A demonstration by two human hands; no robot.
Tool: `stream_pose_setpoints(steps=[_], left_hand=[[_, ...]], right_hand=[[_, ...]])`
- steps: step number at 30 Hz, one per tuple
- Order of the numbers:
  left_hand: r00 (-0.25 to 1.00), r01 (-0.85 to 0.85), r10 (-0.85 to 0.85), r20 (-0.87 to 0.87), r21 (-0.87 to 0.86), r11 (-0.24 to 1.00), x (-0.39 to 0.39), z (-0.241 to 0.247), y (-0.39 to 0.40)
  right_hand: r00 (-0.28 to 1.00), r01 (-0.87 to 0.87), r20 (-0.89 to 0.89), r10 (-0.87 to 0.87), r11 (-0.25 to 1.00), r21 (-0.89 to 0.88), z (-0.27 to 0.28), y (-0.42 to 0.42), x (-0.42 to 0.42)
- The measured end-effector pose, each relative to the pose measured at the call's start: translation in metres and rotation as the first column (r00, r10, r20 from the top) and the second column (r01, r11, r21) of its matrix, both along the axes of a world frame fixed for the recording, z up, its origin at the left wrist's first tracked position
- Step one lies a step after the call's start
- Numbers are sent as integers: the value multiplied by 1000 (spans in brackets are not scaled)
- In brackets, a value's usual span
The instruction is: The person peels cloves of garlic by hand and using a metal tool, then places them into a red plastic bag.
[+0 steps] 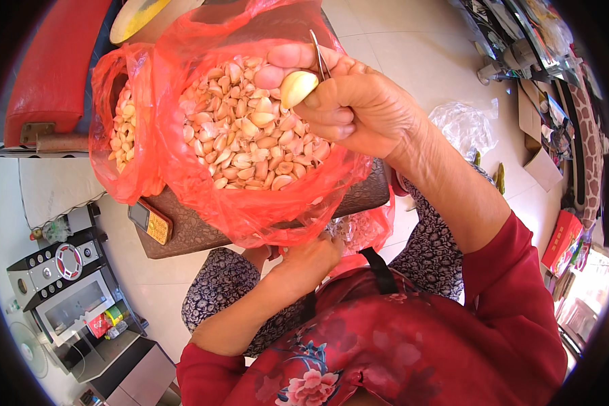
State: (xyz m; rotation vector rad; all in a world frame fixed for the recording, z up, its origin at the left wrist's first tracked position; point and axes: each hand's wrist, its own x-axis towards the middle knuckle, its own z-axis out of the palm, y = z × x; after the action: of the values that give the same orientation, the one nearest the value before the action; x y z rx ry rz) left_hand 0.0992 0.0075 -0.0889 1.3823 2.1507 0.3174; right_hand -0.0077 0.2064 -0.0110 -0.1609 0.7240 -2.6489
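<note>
My right hand is raised over the large red plastic bag, gripping a pale, peeled-looking garlic clove at its fingertips. A slim metal tool that looks like tweezers is also held in that hand, its upper end sticking up between the fingers. Below it, many garlic cloves in papery skins fill the bag. My left hand is low, at the bag's near edge; its fingertips are hidden. Just beyond that hand hangs another red bag containing papery scraps.
A smaller red bag with paler cloves stands left of the large one. Both rest on a brown padded stool, with a mobile phone at its corner. A clear plastic bag lies on the tiled floor.
</note>
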Motion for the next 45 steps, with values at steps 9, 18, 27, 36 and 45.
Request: stream_pose_setpoints(steps=[9, 18, 27, 36, 45], left_hand=[[577, -579, -71, 813, 469, 667, -67, 99, 1], [542, -819, 423, 726, 570, 71, -108, 86, 31], [472, -650, 732, 492, 755, -89, -150, 116, -14], [-14, -259, 899, -438, 870, 420, -207, 104, -88], [746, -240, 543, -385, 605, 759, -138, 77, 32]], right_hand=[[999, -35, 32, 37, 997, -73, -3, 0, 0], [973, 212, -181, -142, 859, 467, -8, -35, 3], [933, 327, -55, -354, 779, 534, 10, -23, -4], [924, 273, 145, -353, 877, 396, 4, -10, -5], [930, 291, 82, -358, 856, 427, 16, -8, -11]])
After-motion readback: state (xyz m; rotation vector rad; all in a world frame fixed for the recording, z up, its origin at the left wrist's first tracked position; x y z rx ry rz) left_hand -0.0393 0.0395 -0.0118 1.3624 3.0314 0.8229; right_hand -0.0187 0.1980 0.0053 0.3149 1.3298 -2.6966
